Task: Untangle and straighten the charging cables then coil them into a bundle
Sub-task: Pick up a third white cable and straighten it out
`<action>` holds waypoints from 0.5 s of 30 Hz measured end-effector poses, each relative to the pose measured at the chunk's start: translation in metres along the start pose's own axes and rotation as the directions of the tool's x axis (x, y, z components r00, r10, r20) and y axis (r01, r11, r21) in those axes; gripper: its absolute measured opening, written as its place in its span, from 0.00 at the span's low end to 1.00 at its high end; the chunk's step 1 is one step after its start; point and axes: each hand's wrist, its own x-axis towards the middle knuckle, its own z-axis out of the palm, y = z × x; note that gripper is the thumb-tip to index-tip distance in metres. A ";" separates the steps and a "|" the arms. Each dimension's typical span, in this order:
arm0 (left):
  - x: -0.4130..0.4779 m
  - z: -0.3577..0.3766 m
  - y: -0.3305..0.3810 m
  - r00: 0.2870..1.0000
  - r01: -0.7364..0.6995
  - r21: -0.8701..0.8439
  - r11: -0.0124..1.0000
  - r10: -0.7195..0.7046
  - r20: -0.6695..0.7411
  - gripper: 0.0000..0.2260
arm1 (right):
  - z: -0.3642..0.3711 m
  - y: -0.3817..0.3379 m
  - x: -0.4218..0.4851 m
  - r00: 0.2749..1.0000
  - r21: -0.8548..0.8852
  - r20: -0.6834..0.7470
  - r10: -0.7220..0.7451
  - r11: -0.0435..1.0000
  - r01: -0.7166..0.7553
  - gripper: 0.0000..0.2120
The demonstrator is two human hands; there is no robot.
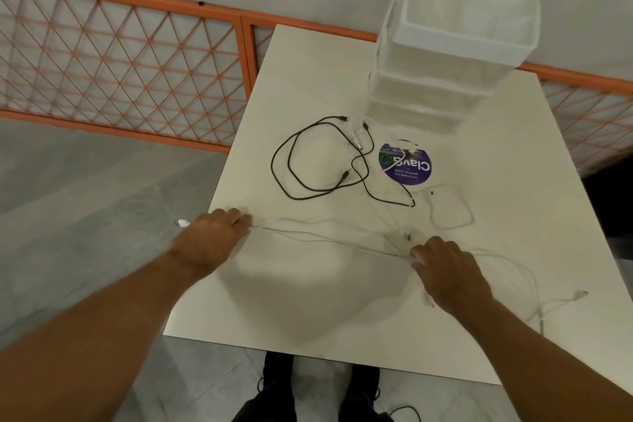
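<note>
Between left hand (209, 243) and right hand (445, 271) stretches a thin white cable (325, 240).

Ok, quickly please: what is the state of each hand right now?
Left hand: fingers curled round the white cable.
Right hand: fingers pinch the same white cable.

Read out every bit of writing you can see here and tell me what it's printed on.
"Clav": large white letters on the round purple sticker on the table, upside down to the camera; the ending is unclear where a white cable crosses it.
"Let's keep our pantries clean": smaller print, same sticker.
One tiny line at the sticker's far edge: too blurred to read.
</note>
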 end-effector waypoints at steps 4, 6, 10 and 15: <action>0.004 -0.005 0.003 1.000 -0.006 -0.007 1.000 0.006 -0.012 0.09 | 0.010 0.003 -0.005 0.998 -0.024 -0.054 0.015 1.000 -0.016 0.07; 0.004 -0.005 0.002 1.000 0.014 -0.022 1.000 -0.014 0.012 0.10 | 0.011 0.005 -0.008 0.999 -0.022 -0.038 0.018 1.000 -0.019 0.06; 0.004 -0.009 0.001 0.997 0.054 -0.059 0.997 -0.051 0.050 0.10 | 0.008 0.013 -0.012 0.999 0.014 0.019 0.049 0.999 -0.050 0.08; 0.000 -0.010 0.004 0.997 0.075 -0.081 0.994 -0.072 0.039 0.10 | 0.006 0.028 -0.017 0.992 0.131 0.109 0.067 0.988 -0.081 0.10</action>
